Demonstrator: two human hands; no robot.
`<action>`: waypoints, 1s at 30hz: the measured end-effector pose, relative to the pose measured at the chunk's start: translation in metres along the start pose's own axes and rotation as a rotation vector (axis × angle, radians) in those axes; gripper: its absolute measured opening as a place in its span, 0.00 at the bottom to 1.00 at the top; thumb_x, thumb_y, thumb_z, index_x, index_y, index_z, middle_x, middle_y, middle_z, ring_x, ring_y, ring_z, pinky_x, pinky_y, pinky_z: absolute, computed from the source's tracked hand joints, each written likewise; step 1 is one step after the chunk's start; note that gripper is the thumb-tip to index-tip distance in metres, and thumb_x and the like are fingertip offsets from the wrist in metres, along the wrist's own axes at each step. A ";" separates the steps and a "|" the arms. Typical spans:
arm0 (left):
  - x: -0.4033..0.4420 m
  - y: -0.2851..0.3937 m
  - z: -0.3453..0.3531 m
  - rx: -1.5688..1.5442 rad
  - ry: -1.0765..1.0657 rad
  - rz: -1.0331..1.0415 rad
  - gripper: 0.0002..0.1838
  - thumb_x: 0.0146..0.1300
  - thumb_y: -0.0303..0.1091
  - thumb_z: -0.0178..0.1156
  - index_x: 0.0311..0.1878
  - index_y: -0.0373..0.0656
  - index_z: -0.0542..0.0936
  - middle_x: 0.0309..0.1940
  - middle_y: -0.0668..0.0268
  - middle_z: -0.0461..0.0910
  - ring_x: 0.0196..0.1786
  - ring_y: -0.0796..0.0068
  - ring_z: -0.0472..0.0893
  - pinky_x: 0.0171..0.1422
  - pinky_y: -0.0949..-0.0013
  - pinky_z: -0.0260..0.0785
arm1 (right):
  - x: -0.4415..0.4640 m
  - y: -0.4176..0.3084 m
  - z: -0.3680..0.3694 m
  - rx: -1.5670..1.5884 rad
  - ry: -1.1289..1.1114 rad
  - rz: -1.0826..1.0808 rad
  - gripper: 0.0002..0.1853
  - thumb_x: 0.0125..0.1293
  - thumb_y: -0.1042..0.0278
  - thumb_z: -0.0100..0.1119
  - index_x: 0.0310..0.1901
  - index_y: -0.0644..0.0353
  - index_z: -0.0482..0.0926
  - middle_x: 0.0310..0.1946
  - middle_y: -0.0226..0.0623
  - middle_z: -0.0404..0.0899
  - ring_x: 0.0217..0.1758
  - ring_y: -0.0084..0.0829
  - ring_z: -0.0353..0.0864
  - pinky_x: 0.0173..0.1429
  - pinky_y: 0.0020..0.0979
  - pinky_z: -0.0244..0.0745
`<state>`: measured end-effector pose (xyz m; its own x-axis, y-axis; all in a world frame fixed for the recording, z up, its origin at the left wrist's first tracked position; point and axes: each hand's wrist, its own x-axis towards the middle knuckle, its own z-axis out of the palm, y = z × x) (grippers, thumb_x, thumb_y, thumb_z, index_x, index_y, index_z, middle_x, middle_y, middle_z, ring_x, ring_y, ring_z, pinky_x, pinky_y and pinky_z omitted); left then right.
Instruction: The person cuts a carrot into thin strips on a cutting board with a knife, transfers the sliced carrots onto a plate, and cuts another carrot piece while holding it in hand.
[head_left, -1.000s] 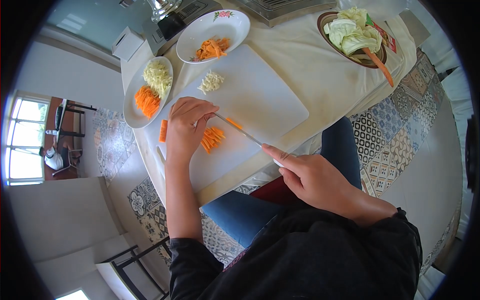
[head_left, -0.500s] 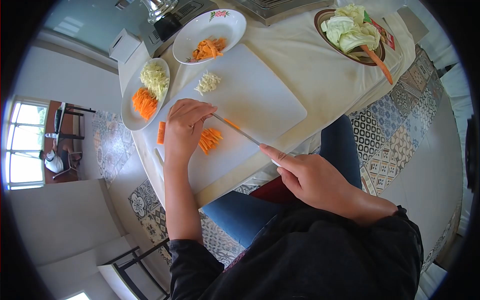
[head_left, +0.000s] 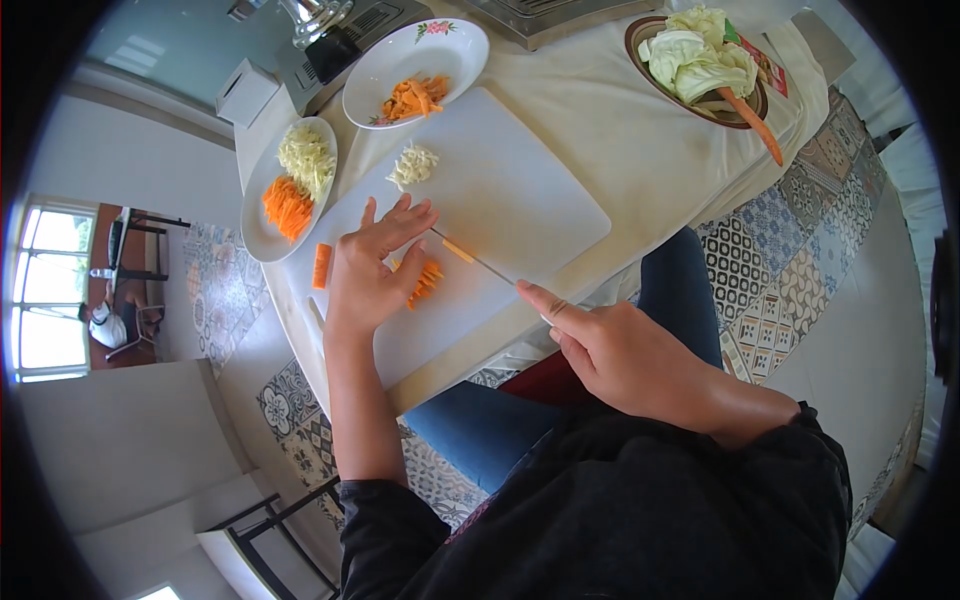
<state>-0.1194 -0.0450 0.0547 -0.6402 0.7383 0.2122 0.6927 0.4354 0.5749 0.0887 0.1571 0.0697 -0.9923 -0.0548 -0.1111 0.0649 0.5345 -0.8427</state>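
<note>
My right hand (head_left: 615, 345) grips a knife (head_left: 494, 271) by its handle, the index finger stretched along it. Its thin blade points up and left over the white cutting board (head_left: 545, 190). Close to the blade's tip is my left hand (head_left: 375, 260), open with fingers spread; whether a fingertip touches the blade I cannot tell. A flat carrot piece (head_left: 458, 250) lies along the blade. Cut carrot sticks (head_left: 428, 280) are partly hidden beneath my left thumb. A carrot chunk (head_left: 321, 266) rests left of that hand, and a small heap of pale shreds (head_left: 413, 165) lies beyond it.
An oval plate (head_left: 252, 225) at the left bears carrot and pale green shreds. Behind the board, a flowered bowl (head_left: 462, 60) contains carrot peelings. A brown-rimmed bowl (head_left: 634, 45) at the right holds cabbage and a whole carrot (head_left: 755, 128). Stove units stand along the back.
My left hand has opened, its fingers lifting and spreading, and the thumb now covers part of the carrot sticks. More of the carrot piece by the blade shows. My right hand barely moved.
</note>
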 end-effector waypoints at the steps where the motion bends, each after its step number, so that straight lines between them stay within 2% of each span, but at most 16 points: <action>1: 0.000 0.001 0.000 -0.003 -0.016 -0.019 0.22 0.55 0.17 0.60 0.53 0.42 0.86 0.56 0.57 0.84 0.70 0.54 0.75 0.82 0.41 0.48 | 0.000 0.000 0.000 -0.012 0.005 -0.008 0.28 0.71 0.72 0.51 0.73 0.64 0.65 0.21 0.55 0.80 0.23 0.53 0.81 0.31 0.51 0.76; 9: 0.000 -0.005 -0.002 -0.004 0.010 -0.020 0.21 0.53 0.18 0.61 0.50 0.43 0.88 0.52 0.59 0.86 0.67 0.56 0.78 0.82 0.40 0.47 | 0.003 0.007 0.013 -0.187 0.036 -0.084 0.32 0.69 0.71 0.53 0.74 0.62 0.63 0.19 0.49 0.78 0.20 0.49 0.80 0.29 0.48 0.78; 13: 0.001 -0.012 -0.001 0.057 0.056 0.050 0.19 0.51 0.17 0.63 0.46 0.44 0.89 0.48 0.62 0.89 0.64 0.57 0.81 0.81 0.40 0.50 | -0.002 0.005 0.018 -0.320 0.062 -0.090 0.32 0.68 0.70 0.56 0.74 0.56 0.66 0.20 0.47 0.77 0.22 0.47 0.81 0.28 0.46 0.78; 15: 0.000 -0.017 0.002 0.063 0.006 0.059 0.18 0.52 0.17 0.64 0.45 0.45 0.89 0.46 0.62 0.89 0.63 0.57 0.82 0.81 0.40 0.50 | -0.006 0.003 0.014 -0.420 0.076 -0.123 0.31 0.68 0.69 0.57 0.74 0.52 0.67 0.20 0.47 0.77 0.24 0.46 0.81 0.28 0.46 0.78; 18: 0.001 -0.015 0.003 0.059 0.027 0.064 0.16 0.53 0.18 0.66 0.45 0.46 0.89 0.45 0.63 0.89 0.61 0.58 0.83 0.80 0.41 0.53 | -0.007 0.002 0.007 -0.401 0.050 -0.080 0.30 0.70 0.68 0.56 0.74 0.50 0.67 0.20 0.47 0.77 0.25 0.47 0.81 0.30 0.47 0.78; 25: 0.004 -0.014 0.002 0.046 0.147 0.089 0.13 0.56 0.19 0.67 0.44 0.44 0.89 0.44 0.63 0.89 0.57 0.60 0.85 0.74 0.44 0.65 | -0.003 0.010 -0.008 -0.047 0.009 -0.055 0.27 0.74 0.68 0.50 0.74 0.53 0.65 0.25 0.49 0.81 0.27 0.51 0.81 0.36 0.50 0.75; 28: 0.004 -0.011 0.003 0.030 0.201 0.103 0.12 0.56 0.17 0.67 0.42 0.42 0.88 0.41 0.63 0.89 0.52 0.61 0.87 0.71 0.46 0.68 | -0.003 0.004 -0.011 0.018 -0.024 -0.020 0.27 0.75 0.68 0.50 0.74 0.54 0.65 0.26 0.50 0.81 0.28 0.52 0.81 0.37 0.50 0.74; 30: 0.006 -0.012 0.001 0.068 0.222 0.175 0.11 0.54 0.16 0.66 0.39 0.41 0.88 0.38 0.64 0.89 0.46 0.63 0.87 0.64 0.54 0.74 | -0.002 0.003 -0.010 0.047 -0.029 -0.018 0.27 0.75 0.69 0.49 0.74 0.54 0.65 0.26 0.51 0.81 0.29 0.52 0.82 0.38 0.50 0.74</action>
<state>-0.1313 -0.0455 0.0484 -0.5610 0.6778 0.4753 0.8147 0.3503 0.4621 0.0901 0.1674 0.0722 -0.9899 -0.0884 -0.1104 0.0529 0.4927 -0.8686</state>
